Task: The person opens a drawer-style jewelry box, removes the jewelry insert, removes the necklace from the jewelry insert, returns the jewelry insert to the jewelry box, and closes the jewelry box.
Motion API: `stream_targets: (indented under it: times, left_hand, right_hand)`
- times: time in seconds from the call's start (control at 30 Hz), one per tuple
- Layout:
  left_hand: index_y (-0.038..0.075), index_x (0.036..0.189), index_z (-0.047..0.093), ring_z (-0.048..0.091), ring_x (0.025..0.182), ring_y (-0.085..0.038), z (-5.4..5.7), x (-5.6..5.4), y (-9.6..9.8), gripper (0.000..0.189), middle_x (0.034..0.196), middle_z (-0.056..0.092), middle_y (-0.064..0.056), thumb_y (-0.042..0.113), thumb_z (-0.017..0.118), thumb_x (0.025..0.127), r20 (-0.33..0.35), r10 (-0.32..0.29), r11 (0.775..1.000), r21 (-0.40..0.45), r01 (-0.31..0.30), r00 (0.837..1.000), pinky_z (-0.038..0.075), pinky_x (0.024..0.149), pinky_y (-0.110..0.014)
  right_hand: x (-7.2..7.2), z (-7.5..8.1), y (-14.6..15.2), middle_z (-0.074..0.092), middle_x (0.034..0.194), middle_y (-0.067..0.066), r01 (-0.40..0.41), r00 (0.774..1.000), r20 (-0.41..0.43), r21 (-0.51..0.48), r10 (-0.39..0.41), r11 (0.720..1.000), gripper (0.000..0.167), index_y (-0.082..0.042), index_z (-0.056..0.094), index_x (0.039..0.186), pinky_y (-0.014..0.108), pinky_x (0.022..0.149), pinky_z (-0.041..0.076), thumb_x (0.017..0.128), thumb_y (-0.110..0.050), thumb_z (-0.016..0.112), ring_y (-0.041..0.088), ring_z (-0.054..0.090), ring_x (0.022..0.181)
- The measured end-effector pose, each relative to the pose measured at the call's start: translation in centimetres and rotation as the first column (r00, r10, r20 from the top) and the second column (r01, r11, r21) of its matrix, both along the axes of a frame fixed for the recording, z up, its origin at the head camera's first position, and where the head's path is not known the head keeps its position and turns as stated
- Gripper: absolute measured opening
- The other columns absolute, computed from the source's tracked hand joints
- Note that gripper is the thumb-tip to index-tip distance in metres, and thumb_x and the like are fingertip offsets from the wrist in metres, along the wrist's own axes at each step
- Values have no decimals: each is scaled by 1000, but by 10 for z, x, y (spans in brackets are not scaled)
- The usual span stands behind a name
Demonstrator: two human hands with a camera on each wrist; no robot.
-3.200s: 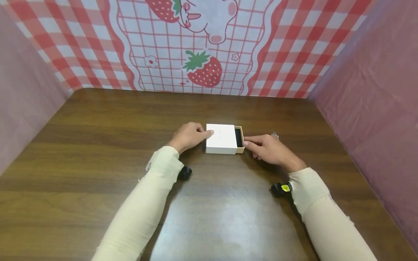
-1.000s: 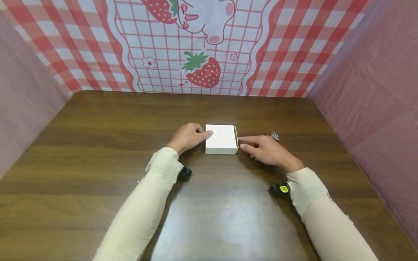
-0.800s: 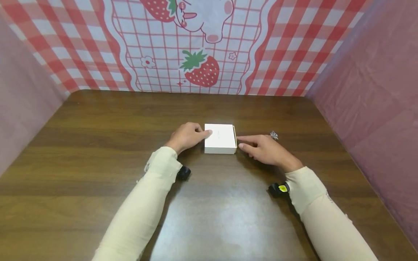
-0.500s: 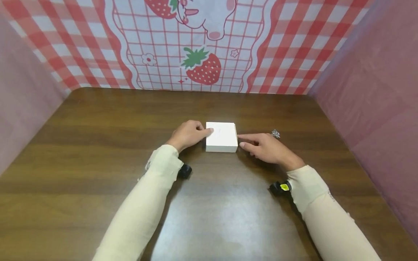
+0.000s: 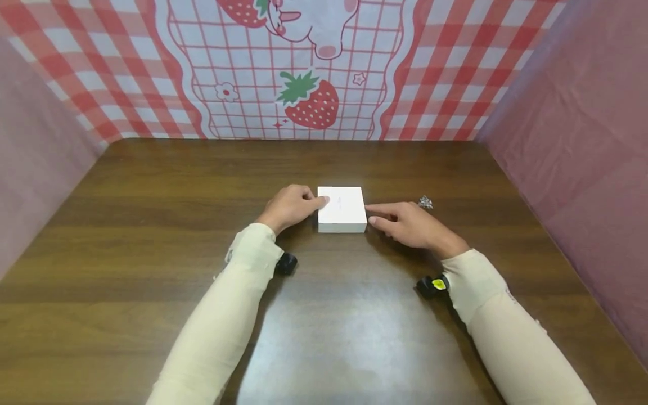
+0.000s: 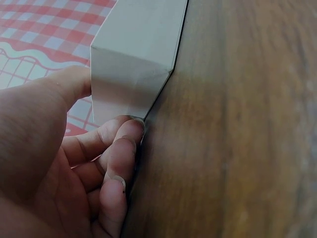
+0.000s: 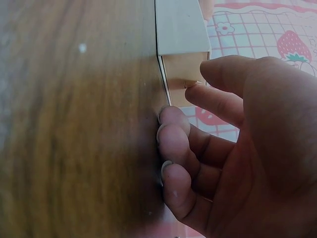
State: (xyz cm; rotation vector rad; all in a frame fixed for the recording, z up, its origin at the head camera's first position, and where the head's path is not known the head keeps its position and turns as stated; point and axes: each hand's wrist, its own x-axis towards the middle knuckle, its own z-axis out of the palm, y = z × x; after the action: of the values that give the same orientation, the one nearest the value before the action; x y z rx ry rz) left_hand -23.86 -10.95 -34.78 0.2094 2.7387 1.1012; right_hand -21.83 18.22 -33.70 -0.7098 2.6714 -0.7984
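Note:
A white drawer-style box [image 5: 340,207] lies flat near the middle of the table, its sleeve over the inner tray. My left hand [image 5: 291,207] holds it from the left, thumb over the top edge; in the left wrist view its fingers [image 6: 130,131] are curled low against the box's end. From the right, my right hand [image 5: 412,225] has its index finger extended to the tray's end. In the right wrist view this tan tray [image 7: 181,67] sits within the sleeve, a small tab beside the index fingertip, while the other fingers are bent against the tabletop.
A small silvery, spiky thing [image 5: 425,202] lies on the table just behind my right hand. The brown wooden table [image 5: 152,253] backs onto a red-checked strawberry cloth [image 5: 311,104]. Pink cloth walls [image 5: 572,140] stand at both sides.
The tray has gone leftward into the sleeve, from standing partly out to flush, with my right hand following it. My left hand has stayed on the box.

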Motion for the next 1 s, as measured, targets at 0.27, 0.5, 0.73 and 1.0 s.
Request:
stream_targets:
  times: [0.27,0.5,0.73,1.0]
  left_hand:
    - [15,93,65,54,84,-22,-1,2,1,46,96,64,-2,60,59,93,9,6,1000,6,-7,1000,43,73,-38]
    - [10,85,60,47,73,-21,0,1,-1,47,83,55,-7,55,60,95,22,-16,998,55,15,1000,39,67,-36]
    - [9,86,58,47,73,-21,-5,3,-4,45,83,54,-7,53,59,97,62,-29,998,52,26,998,39,67,-36]
    - [10,87,59,48,74,-22,1,-1,3,46,85,56,-8,54,56,97,38,-36,999,14,36,999,39,68,-37]
  right_hand:
    - [0,1,1,62,78,1,-10,1000,4,2,10,1000,48,-27,51,148,38,65,48,103,-42,55,18,56,66]
    - [1,0,-3,61,75,1,-2,1000,-14,-7,2,1000,47,-26,51,148,38,62,48,103,-39,56,18,55,64]
    - [2,-6,-9,60,73,0,-4,1000,-3,8,4,1000,48,-23,52,148,37,65,48,102,-37,58,17,55,63]
    - [4,-1,-4,61,75,0,14,1000,-19,12,-14,1000,48,-24,52,148,38,66,48,102,-37,58,18,55,64]
